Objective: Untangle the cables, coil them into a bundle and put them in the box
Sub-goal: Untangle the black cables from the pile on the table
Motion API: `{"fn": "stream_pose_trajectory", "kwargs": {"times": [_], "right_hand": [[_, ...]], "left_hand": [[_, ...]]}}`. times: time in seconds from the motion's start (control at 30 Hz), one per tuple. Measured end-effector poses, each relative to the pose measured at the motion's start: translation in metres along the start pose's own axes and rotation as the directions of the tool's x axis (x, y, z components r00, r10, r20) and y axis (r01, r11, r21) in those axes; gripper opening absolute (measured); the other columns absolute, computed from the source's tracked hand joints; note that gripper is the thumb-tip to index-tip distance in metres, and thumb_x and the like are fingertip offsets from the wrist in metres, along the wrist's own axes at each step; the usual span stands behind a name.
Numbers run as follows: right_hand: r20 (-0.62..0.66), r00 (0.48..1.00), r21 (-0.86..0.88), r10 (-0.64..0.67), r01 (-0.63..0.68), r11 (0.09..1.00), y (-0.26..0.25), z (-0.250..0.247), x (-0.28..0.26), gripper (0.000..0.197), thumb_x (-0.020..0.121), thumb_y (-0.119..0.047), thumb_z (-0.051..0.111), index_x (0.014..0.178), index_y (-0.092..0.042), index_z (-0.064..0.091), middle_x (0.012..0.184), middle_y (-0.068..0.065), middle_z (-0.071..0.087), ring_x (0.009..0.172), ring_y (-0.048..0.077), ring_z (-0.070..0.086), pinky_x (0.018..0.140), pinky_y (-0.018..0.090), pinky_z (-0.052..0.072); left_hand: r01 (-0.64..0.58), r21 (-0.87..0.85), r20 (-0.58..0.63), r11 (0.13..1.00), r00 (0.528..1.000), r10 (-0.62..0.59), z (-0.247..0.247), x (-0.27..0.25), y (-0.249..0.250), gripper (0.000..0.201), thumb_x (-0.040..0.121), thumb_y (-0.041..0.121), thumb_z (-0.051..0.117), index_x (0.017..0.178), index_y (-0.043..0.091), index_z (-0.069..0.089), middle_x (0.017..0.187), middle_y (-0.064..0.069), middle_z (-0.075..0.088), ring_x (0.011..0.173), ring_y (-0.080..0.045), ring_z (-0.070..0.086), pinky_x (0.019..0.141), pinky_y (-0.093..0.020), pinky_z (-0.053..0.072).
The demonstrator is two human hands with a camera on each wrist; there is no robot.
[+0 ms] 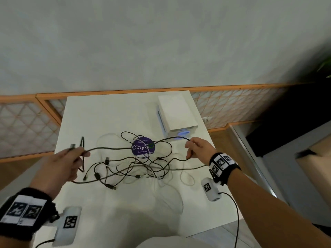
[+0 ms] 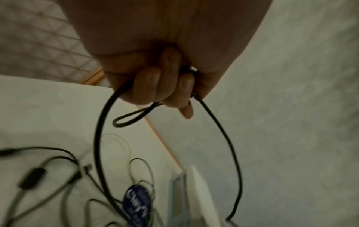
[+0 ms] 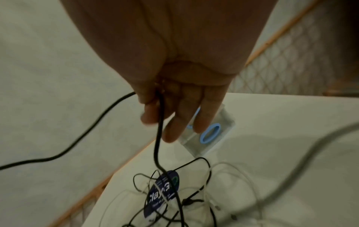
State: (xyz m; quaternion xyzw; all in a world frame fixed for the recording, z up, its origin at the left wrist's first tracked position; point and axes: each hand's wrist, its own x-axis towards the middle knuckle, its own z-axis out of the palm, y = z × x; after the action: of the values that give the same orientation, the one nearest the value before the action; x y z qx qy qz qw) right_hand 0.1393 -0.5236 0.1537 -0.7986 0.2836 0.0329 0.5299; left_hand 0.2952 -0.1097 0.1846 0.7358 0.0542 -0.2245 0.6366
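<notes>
A plain indoor room, likely a home or small office, though which one is not certain.

A small white table (image 1: 111, 111) stands against a pale, textured wall (image 1: 161, 42). Behind it runs a low partition (image 1: 26, 122) of orange wooden frames filled with diamond lattice panels. The floor (image 1: 220, 138) is wooden. Green plant leaves (image 1: 325, 66) show at the dim right edge.
</notes>
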Motion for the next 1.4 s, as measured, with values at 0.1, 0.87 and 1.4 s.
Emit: {"fn": "stream_pose_trajectory", "kwargs": {"times": [0.1, 0.87, 1.4], "right_hand": [[0.039, 0.993, -0.216, -0.112, 0.118, 0.969, -0.018, 0.007, -0.007, 0.023, 0.105, -0.030, 0.052, 0.090, -0.018, 0.064, 0.066, 0.001, 0.054, 0.063, 0.021, 0.058, 0.068, 0.037, 0.056], [0.232, 0.940, -0.583, -0.250, 0.340, 0.738, -0.029, 0.091, 0.008, 0.031, 0.103, -0.046, 0.049, 0.107, -0.020, 0.068, 0.099, 0.006, 0.049, 0.092, 0.027, 0.055, 0.085, 0.037, 0.048], [0.268, 0.944, -0.369, -0.195, 0.288, 0.884, -0.128, 0.089, 0.027, 0.023, 0.103, -0.027, 0.052, 0.085, -0.019, 0.064, 0.073, -0.004, 0.065, 0.060, 0.016, 0.060, 0.056, 0.032, 0.053]], "left_hand": [[0.043, 0.217, 0.051, 0.975, 0.997, -0.055, 0.016, -0.005, -0.019, 0.039, 0.105, 0.039, 0.055, 0.098, 0.006, 0.076, 0.055, 0.003, 0.042, 0.045, -0.014, 0.030, 0.047, -0.023, 0.023], [-0.401, 0.112, 0.315, 0.909, 0.882, 0.350, 0.090, -0.082, 0.038, 0.049, 0.086, 0.052, 0.068, 0.072, 0.006, 0.058, 0.058, 0.003, 0.037, 0.056, -0.014, 0.035, 0.059, -0.029, 0.034], [-0.340, 0.052, 0.360, 0.939, 0.883, 0.300, 0.053, -0.104, 0.042, 0.066, 0.065, 0.078, 0.075, 0.072, 0.013, 0.063, 0.058, 0.007, 0.040, 0.054, -0.012, 0.031, 0.051, -0.023, 0.030]]}}
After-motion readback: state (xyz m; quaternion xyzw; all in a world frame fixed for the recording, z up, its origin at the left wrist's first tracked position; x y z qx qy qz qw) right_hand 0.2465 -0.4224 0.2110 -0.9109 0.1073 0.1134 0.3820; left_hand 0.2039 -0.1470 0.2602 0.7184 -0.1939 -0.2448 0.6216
